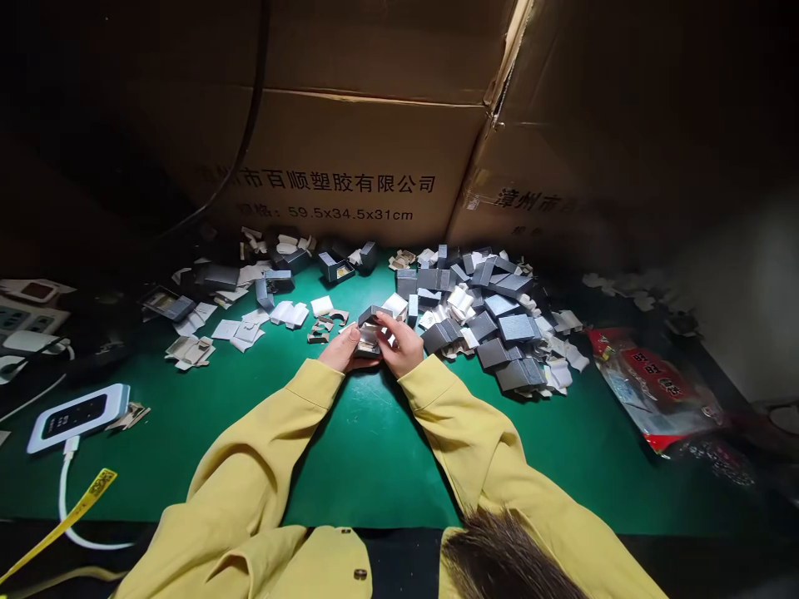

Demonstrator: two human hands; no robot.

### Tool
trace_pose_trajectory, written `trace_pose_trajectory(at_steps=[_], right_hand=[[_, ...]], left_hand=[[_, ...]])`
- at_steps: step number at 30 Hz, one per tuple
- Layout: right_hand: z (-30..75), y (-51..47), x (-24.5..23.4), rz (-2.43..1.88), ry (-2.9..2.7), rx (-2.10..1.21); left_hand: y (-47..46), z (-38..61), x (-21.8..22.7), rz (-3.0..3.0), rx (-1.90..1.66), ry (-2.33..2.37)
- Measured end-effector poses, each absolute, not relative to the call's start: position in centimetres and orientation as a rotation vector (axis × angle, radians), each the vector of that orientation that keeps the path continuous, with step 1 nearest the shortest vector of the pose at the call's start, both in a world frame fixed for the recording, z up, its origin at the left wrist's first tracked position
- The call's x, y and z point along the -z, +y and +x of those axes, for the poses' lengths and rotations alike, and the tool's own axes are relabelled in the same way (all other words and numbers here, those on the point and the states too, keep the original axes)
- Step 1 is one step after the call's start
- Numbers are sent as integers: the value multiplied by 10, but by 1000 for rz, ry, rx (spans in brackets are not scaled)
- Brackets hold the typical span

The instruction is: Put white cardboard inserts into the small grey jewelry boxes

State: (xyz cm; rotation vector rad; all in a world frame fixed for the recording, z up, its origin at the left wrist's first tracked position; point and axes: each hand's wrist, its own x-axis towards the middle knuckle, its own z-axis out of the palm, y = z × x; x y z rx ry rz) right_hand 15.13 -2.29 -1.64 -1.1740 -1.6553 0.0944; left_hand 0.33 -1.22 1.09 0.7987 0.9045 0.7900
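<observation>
Between both hands, above the middle of the green table, is a small dark grey box (373, 314) with its lid raised and a pale inside showing. My left hand (341, 349) grips its left side. My right hand (401, 344) holds the right side, with thumb and fingers at the lid and edge. Just left of the hands lie cut cardboard pieces (320, 331) and white folded inserts (289, 314). To the right, close to my right hand, rises a heap of similar dark grey boxes (496, 353) mixed with white inserts.
Large cardboard cartons (349, 141) with printed characters stand along the back. More open boxes (218, 276) lie at the back left. A white device (78, 416) with a plugged cable (66, 482) sits at left. At right lies a red and clear plastic bag (652, 387).
</observation>
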Motion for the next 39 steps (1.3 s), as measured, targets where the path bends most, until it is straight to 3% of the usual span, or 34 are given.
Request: trace_pose_trajectory(at_steps=[13,24,39], right_hand=[[153,-20,14,-1445,-1897,-144],[147,-34,-6,-1681,-2037,59],[147,-23,10,-1547,-2033,-56]], left_hand=[[-12,7,-5,808,-857,967],[-18,14,-11,929,-871,1043],[-9,12,0,873,-952,1059]])
